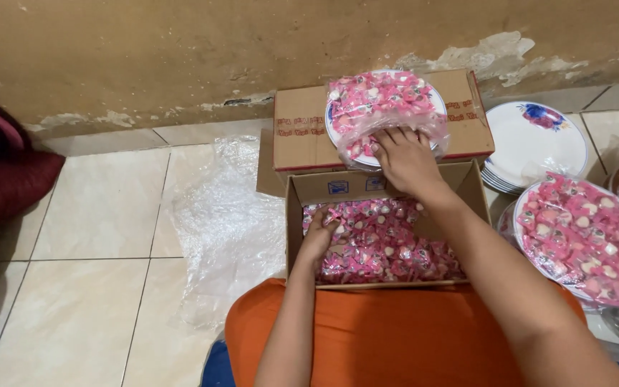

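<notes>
Item one: my right hand (404, 159) is lying flat, fingers spread, on the wrapped plate (385, 115) of pink sweets, which is sitting on the closed carton (302, 132) by the wall; it is pressing rather than gripping. Item two: my left hand (318, 236) is reaching into the open box (381, 185) before my lap, fingers curled among the sweets (388, 240); whether it is holding any, I cannot tell. Beside them: stacked plates (535, 147); another wrapped plate (585, 236) at right; plastic sheet (227, 222) on the tiles.

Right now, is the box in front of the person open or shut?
Open: the cardboard box has its flaps up, showing pink wrapped candies and the left hand inside.
</notes>
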